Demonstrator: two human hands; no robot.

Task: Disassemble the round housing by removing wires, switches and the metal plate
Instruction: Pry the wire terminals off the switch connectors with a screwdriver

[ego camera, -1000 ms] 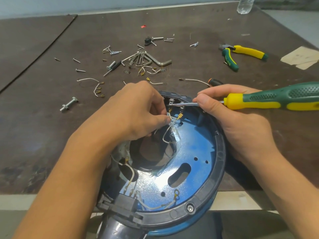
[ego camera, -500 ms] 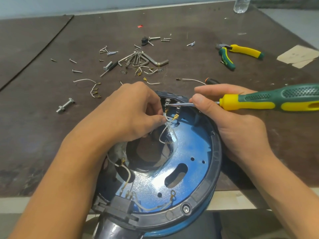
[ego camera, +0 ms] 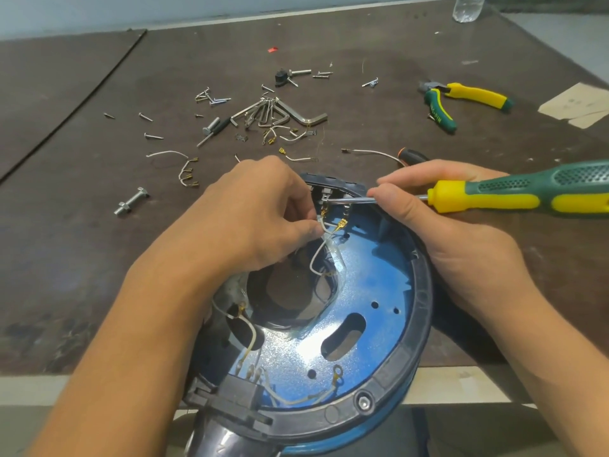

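Little has moved since half a second ago: both hands keep their places and the tool tip is still at the terminals.

The round housing (ego camera: 420, 291) sits at the near edge of the counter (ego camera: 82, 242), and its 6 o'clock part hangs past that edge. Inside it lies the blue metal plate (ego camera: 372, 278). The switch block (ego camera: 329, 189) sits at the housing's 12 o'clock.

The left hand (ego camera: 257, 219) comes in from 9 o'clock, and its thumb and fingers pinch a white wire (ego camera: 314, 258) just below the switch block. The right hand (ego camera: 454, 245) rests on the rim at 2 o'clock. Its thumb and forefinger pinch the shaft of the screwdriver (ego camera: 494, 192), whose tip touches the switch terminals.

A second white wire ends in a ring terminal (ego camera: 337, 371) at the plate's 5 o'clock. A black connector block (ego camera: 230, 397) is at 7 o'clock.

Outward on the counter:
- Removed wires (ego camera: 171, 155) lie at 10 o'clock.
- A bolt (ego camera: 130, 202) lies at 9 o'clock.
- Hex keys (ego camera: 280, 113) and loose screws (ego camera: 211, 97) lie at 11 to 12 o'clock.
- Pliers (ego camera: 461, 97) lie at 1 o'clock.
- A bottle (ego camera: 466, 8) stands at the far edge.
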